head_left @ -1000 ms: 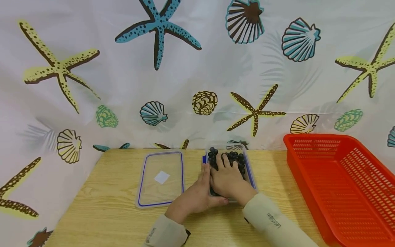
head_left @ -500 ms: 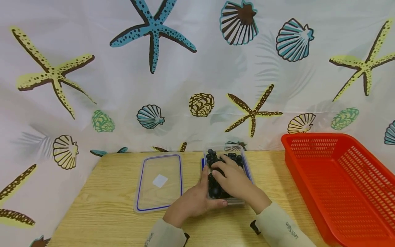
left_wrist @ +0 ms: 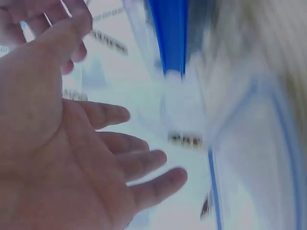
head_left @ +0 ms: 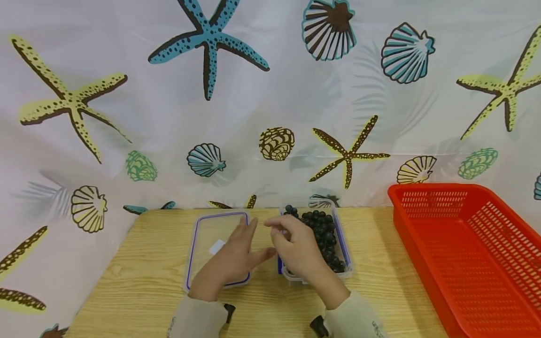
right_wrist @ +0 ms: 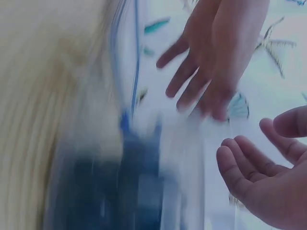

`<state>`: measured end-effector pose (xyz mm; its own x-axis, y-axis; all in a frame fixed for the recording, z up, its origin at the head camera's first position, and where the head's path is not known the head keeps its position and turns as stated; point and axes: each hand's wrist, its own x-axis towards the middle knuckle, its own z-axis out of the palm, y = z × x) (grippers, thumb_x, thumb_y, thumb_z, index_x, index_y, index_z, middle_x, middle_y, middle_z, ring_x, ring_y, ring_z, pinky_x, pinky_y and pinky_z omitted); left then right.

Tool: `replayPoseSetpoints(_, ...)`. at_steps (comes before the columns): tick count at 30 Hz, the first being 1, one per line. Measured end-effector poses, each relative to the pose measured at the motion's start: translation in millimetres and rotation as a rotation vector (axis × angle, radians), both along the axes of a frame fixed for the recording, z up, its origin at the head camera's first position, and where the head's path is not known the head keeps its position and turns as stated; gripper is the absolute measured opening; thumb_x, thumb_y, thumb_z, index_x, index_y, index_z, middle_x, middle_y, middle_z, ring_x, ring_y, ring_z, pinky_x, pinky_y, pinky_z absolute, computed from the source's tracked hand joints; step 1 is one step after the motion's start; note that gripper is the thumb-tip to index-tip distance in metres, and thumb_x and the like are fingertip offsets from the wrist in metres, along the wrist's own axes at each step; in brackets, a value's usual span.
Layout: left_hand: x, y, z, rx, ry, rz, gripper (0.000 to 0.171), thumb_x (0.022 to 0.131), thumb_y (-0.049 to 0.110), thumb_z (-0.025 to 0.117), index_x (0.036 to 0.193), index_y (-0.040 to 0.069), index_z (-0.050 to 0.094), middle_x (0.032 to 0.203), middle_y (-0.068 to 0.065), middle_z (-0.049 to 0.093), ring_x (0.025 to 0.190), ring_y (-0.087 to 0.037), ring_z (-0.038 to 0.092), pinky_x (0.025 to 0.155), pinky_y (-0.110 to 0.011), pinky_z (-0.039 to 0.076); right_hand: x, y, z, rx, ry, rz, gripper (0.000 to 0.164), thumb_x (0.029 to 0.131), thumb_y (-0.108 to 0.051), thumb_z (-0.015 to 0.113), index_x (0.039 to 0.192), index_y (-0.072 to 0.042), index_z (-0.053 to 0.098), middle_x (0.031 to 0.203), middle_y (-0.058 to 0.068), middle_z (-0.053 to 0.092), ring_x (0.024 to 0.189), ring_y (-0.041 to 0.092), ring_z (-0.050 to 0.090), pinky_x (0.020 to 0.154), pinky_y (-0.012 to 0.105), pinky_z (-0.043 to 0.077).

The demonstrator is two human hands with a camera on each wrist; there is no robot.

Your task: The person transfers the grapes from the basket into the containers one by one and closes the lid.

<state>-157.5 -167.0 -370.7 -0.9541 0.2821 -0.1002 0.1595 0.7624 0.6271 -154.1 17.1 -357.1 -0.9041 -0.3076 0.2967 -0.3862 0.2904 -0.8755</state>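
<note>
A clear plastic container (head_left: 347,256) filled with dark grapes (head_left: 323,234) stands at the table's middle. Its clear lid (head_left: 203,253), edged in blue and bearing a small white square, lies flat to the left. My left hand (head_left: 230,258) hovers over the lid's right part with its fingers spread and nothing in them. Over the container's left side is my right hand (head_left: 297,246), fingers loosely bent and holding nothing. In the left wrist view the left palm (left_wrist: 72,163) faces the camera. The right fingers (right_wrist: 235,167) show bare in the right wrist view, above the blurred grapes.
A large red plastic basket (head_left: 422,263) stands at the right of the wooden table (head_left: 139,267). Behind the table hangs a white cloth (head_left: 245,112) printed with starfish and shells.
My left hand has left the container's side and moved left over the lid. The right hand has lifted from the grapes and shifted left. Container and lid stay in place.
</note>
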Motion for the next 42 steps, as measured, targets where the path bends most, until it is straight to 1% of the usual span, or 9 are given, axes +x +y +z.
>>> replayPoseSetpoints(3, -1.1, -22.5, 1.5, -0.114, 0.027, 0.066, 0.094, 0.100, 0.055, 0.057, 0.161, -0.001, 0.013, 0.162, -0.033, -0.004, 0.148, -0.051, 0.006, 0.105, -0.073, 0.024, 3.9, -27.3, -0.2, -0.056, -0.085, 0.064, 0.032, 0.105, -0.014, 0.051, 0.133, -0.012, 0.065, 0.137, 0.007, 0.057, 0.118, 0.028, 0.059, 0.091, 0.044, 0.052)
replayPoseSetpoints(8, -0.5, -51.1, 0.8, -0.225, -0.018, 0.173, 0.087, 0.102, 0.040, 0.060, 0.157, -0.010, 0.015, 0.156, -0.043, -0.003, 0.144, -0.059, 0.005, 0.100, -0.078, 0.025, 4.8, -67.3, -8.6, -0.010, -0.223, 0.079, 0.046, 0.103, -0.022, 0.054, 0.149, -0.017, 0.051, 0.158, 0.010, 0.037, 0.144, 0.035, 0.033, 0.109, 0.059, 0.034)
replayPoseSetpoints(12, -0.2, -63.2, -0.4, -0.224, -0.109, 0.246, 0.092, 0.103, 0.041, 0.058, 0.155, -0.015, 0.008, 0.153, -0.047, -0.008, 0.141, -0.064, 0.005, 0.098, -0.080, 0.024, 0.1, -86.3, -22.9, 0.026, -0.329, 0.044, 0.060, 0.101, -0.029, 0.058, 0.157, -0.021, 0.039, 0.166, 0.017, 0.016, 0.152, 0.037, 0.009, 0.112, 0.067, 0.020)
replayPoseSetpoints(16, -0.2, -63.9, -3.1, -0.232, -0.166, 0.292, 0.095, 0.105, 0.044, 0.053, 0.151, -0.021, 0.000, 0.146, -0.055, -0.005, 0.134, -0.069, 0.016, 0.098, -0.075, 0.032, -5.9, -92.3, -36.1, 0.042, -0.407, 0.004, 0.071, 0.099, -0.033, 0.062, 0.161, -0.017, 0.031, 0.165, 0.026, 0.000, 0.151, 0.042, -0.006, 0.110, 0.071, 0.014)
replayPoseSetpoints(19, -0.7, -59.7, -5.1, -0.251, -0.171, 0.312, 0.093, 0.105, 0.041, 0.051, 0.148, -0.024, 0.001, 0.143, -0.057, 0.008, 0.132, -0.068, 0.024, 0.097, -0.073, 0.036, -10.7, -91.9, -43.5, 0.079, -0.420, 0.008, 0.072, 0.100, -0.033, 0.061, 0.161, -0.011, 0.029, 0.163, 0.032, -0.001, 0.149, 0.047, -0.004, 0.110, 0.071, 0.016)
replayPoseSetpoints(24, -3.3, -52.8, -6.6, -0.263, -0.149, 0.351, 0.089, 0.105, 0.038, 0.053, 0.148, -0.025, 0.007, 0.139, -0.056, 0.025, 0.131, -0.069, 0.026, 0.097, -0.074, 0.034, -17.0, -89.7, -47.5, 0.085, -0.414, 0.032, 0.072, 0.100, -0.031, 0.061, 0.160, -0.006, 0.030, 0.159, 0.039, 0.002, 0.144, 0.056, 0.013, 0.109, 0.069, 0.023)
replayPoseSetpoints(31, -3.3, -52.0, -8.3, -0.283, -0.123, 0.373, 0.086, 0.105, 0.038, 0.053, 0.150, -0.022, 0.010, 0.135, -0.056, 0.031, 0.126, -0.071, 0.031, 0.096, -0.074, 0.036, -16.5, -88.8, -45.8, 0.044, -0.438, 0.038, 0.069, 0.098, -0.026, 0.063, 0.159, -0.010, 0.035, 0.160, 0.035, 0.011, 0.147, 0.052, 0.011, 0.110, 0.068, 0.022)
replayPoseSetpoints(37, -1.2, -53.4, -6.2, -0.285, -0.060, 0.382, 0.086, 0.104, 0.039, 0.054, 0.149, -0.023, 0.015, 0.130, -0.055, 0.037, 0.121, -0.070, 0.038, 0.094, -0.072, 0.039, -17.7, -88.5, -39.9, 0.022, -0.452, 0.024, 0.069, 0.095, -0.021, 0.064, 0.158, -0.016, 0.038, 0.163, 0.030, 0.011, 0.148, 0.049, 0.011, 0.110, 0.067, 0.024)
replayPoseSetpoints(42, -1.2, -53.6, -2.7, -0.270, -0.018, 0.381, 0.086, 0.104, 0.038, 0.054, 0.150, -0.022, 0.013, 0.130, -0.055, 0.036, 0.121, -0.069, 0.038, 0.094, -0.071, 0.040, -18.5, -87.7, -32.1, 0.048, -0.388, 0.003, 0.067, 0.093, -0.019, 0.064, 0.157, -0.015, 0.041, 0.161, 0.032, 0.016, 0.142, 0.050, 0.028, 0.102, 0.062, 0.037)
